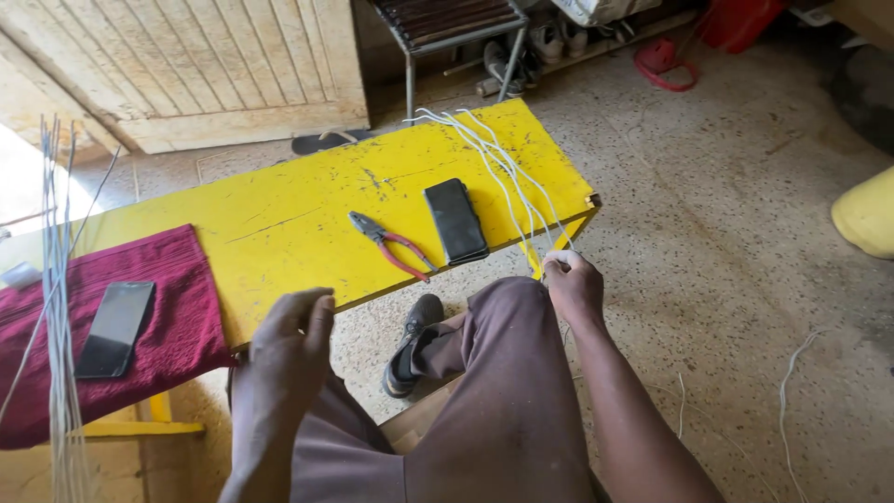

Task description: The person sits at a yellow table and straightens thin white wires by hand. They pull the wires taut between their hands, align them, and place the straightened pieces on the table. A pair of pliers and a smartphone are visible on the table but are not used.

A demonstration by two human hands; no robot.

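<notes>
Head cam looking down at someone sitting at a low yellow bench point(279, 224), knees up in brown trousers. Right hand point(573, 284) is curled closed just off the bench's near right corner, pinching the ends of a bunch of thin white wires point(503, 172). Those wires run from the fingers up across the right end of the bench and stick out past the far edge. Left hand point(284, 359) is hanging in front of the near edge, roughly mid-bench, fingers loosely open and a bit bent, holding nothing as far as I can see.

On the bench top, right of center, there's a pair of red-handled pliers point(391, 244) lying flat, and just beside them to the right a black wallet-like case point(455, 221), both close to the near edge. Left end of the bench is covered by a dark red cloth point(177, 317) with a black phone point(115, 328) lying screen-up on it. More long pale wires point(58, 307) stand upright along the far left side of the shot, in front of the cloth.

One black shoe point(410, 349) shows on the speckled floor under the bench.
</notes>
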